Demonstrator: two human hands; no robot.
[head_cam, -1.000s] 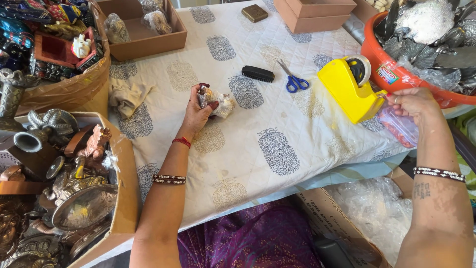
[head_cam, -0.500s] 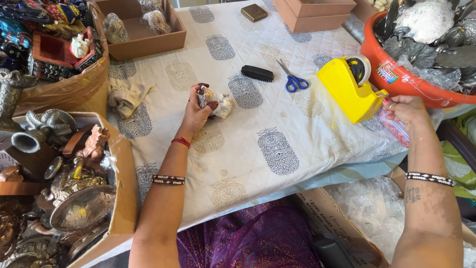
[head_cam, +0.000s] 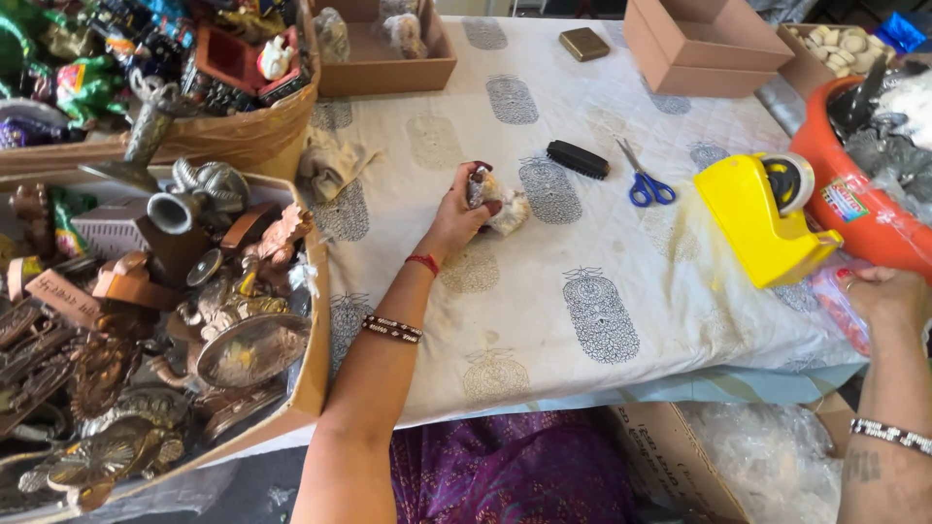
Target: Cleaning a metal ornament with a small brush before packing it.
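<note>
Quilted cloth covers the tabletop (head_cam: 582,320). Yellow tape dispenser (head_cam: 762,218) near right hand (head_cam: 888,296), fingers apparently curled at a plastic bag (head_cam: 843,309). Left hand (head_cam: 461,209) clamped on wrapped figurine (head_cam: 500,204), mid-cloth. Wrapping step; taping seems due.

One scissors (head_cam: 649,183), one brush (head_cam: 578,159)

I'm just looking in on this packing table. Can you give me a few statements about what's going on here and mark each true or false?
1. The left hand holds a small plastic-wrapped object above the cloth. True.
2. The blue-handled scissors are in the right hand. False: they lie on the cloth, beside the black brush.
3. The yellow tape dispenser stands near the orange tub. True.
4. The right hand rests on the black brush. False: it is at the table's right edge, by a clear bag.
</note>
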